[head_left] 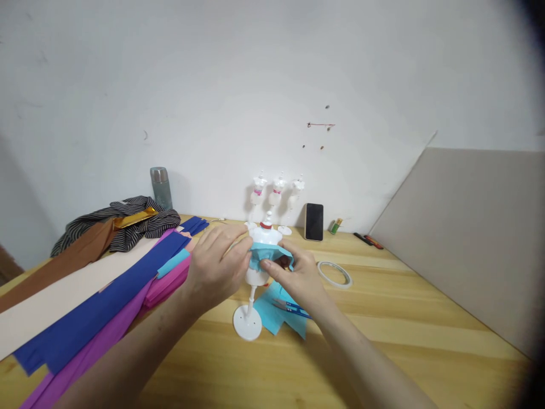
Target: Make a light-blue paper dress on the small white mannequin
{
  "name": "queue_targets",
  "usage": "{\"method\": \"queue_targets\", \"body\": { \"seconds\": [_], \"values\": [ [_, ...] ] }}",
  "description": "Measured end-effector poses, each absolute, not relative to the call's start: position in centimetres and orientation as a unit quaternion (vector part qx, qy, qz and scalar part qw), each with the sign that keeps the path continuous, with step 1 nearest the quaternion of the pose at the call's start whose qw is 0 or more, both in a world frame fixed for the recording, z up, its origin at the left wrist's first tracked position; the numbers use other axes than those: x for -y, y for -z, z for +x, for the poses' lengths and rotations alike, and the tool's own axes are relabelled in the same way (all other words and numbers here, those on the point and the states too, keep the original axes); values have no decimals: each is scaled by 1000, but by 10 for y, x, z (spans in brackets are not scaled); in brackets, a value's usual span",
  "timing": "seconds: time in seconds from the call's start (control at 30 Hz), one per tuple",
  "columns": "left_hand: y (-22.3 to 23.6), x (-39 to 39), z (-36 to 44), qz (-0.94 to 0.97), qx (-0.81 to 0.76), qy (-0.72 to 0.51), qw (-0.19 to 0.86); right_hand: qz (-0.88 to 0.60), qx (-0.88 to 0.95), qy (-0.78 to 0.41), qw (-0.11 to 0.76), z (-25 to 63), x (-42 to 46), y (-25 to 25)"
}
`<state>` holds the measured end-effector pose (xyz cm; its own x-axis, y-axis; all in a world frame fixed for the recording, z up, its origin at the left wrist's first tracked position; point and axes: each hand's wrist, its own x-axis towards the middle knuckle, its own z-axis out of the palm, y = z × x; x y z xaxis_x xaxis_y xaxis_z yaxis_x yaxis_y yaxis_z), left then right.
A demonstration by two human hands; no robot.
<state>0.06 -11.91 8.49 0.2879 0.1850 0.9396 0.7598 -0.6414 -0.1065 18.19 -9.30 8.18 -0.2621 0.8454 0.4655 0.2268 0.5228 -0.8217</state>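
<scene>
A small white mannequin torso (263, 234) stands on a round-footed stand (247, 322) near the middle of the wooden table (383, 329). A strip of light blue paper (260, 252) is wrapped round its waist. My left hand (215, 267) presses that paper against the torso from the left, fingers curled on it. My right hand (296, 275) pinches the paper's other end from the right. Under my right wrist lie more light blue paper (272, 315) and small blue scissors (293, 307).
Long folded paper sheets in cream, dark blue (97, 309) and magenta lie at left, beside brown and striped cloth (136, 218). At the back stand a grey bottle (161, 187), three small mannequins (276, 196) and a phone (314, 221). A tape ring (335, 274) lies right.
</scene>
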Motion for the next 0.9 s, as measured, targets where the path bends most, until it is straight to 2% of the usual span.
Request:
{"method": "queue_targets", "body": {
  "seconds": [0.2, 0.37, 0.5, 0.6, 0.7, 0.8, 0.9],
  "values": [
    [-82, 117, -7, -738, 292, 515, 325, -357, 733, -319, 483, 182, 93, -80],
    [-90, 111, -9, -703, 380, 485, 355, -355, 731, -312, 492, 182, 94, -82],
    [-96, 109, -16, -683, 452, 489, 300, -357, 732, -300, 496, 183, 94, -84],
    [-99, 111, -24, -693, 503, 479, 193, -355, 734, -302, 494, 184, 93, -84],
    [-102, 114, -28, -716, 539, 444, 1, -358, 731, -310, 491, 184, 93, -83],
    [-103, 114, -21, -702, 493, 459, -231, -355, 730, -318, 489, 183, 93, -83],
    [-103, 111, -10, -646, 409, 521, -379, -353, 729, -323, 490, 182, 94, -83]
  ]
}}
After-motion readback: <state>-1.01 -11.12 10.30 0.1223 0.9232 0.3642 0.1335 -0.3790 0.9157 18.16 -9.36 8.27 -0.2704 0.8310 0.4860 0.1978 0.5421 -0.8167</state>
